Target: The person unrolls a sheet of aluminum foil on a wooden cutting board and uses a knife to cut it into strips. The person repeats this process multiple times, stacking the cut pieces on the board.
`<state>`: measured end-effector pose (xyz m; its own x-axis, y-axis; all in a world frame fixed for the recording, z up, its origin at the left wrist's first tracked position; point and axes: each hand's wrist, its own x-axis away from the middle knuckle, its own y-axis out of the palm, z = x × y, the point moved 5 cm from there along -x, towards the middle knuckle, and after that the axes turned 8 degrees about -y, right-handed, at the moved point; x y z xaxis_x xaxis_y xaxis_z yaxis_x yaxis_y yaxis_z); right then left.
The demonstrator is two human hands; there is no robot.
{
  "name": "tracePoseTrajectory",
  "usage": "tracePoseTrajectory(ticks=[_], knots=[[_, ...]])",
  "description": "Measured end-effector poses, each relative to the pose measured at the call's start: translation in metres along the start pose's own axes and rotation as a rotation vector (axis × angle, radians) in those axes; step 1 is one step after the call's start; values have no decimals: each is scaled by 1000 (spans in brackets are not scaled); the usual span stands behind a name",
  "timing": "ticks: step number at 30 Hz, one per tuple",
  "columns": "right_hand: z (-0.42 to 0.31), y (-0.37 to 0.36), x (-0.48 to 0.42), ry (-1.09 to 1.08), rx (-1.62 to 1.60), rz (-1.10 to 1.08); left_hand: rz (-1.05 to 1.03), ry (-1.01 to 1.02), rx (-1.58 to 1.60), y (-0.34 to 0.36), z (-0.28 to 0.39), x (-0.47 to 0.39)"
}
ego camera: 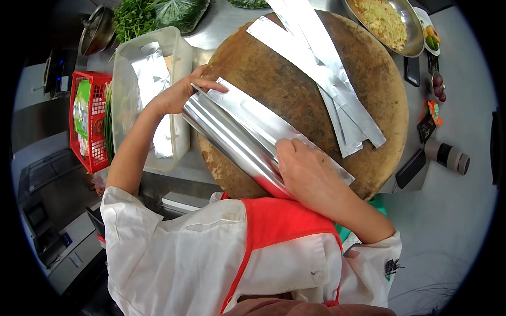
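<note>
A roll of aluminium foil (231,138) lies slantwise across the near part of a round wooden chopping block (253,59). A flap of foil (257,112) reaches from the roll over the wood. My left hand (184,90) grips the roll's far left end, with a finger stretched over the flap's corner. With curled fingers, my right hand (302,168) grasps the foil near the roll's right end; whether anything else is inside that hand is hidden. Several cut foil strips (324,67) overlap on the block's right half, apart from both hands.
Left of the block stands a translucent plastic box (184,53) containing foil pieces (148,79), beside a red plastic basket (95,114). Leafy herbs (134,19) lie behind. At right are a metal bowl (415,27) of shredded vegetable, a phone (412,71) and a lidded cup (446,156).
</note>
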<state>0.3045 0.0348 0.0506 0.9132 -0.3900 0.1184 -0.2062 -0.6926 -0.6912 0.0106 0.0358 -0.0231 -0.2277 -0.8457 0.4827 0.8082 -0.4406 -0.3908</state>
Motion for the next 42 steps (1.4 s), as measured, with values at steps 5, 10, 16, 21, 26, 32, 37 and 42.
tracePoseTrajectory(ticks=[5,10,16,21,26,32,37,42], knots=[[1,2,-7,7,-43,4,39,-15,-75,2,2,2],[5,2,-13,-3,-27,-1,53,-41,-50,3,5,3],[7,0,-20,-3,-31,-15,55,-15,-76,0,4,2],[5,-2,-26,-10,-50,-59,43,-2,-29,0,2,0],[4,2,-30,-14,-52,-76,24,-43,2,1,5,1],[2,11,-30,6,-62,-100,22,-33,49,1,-3,1],[1,13,-30,-17,-12,-92,21,-25,27,2,1,-1],[1,9,-20,-21,-48,-105,50,-21,37,0,-12,-1]])
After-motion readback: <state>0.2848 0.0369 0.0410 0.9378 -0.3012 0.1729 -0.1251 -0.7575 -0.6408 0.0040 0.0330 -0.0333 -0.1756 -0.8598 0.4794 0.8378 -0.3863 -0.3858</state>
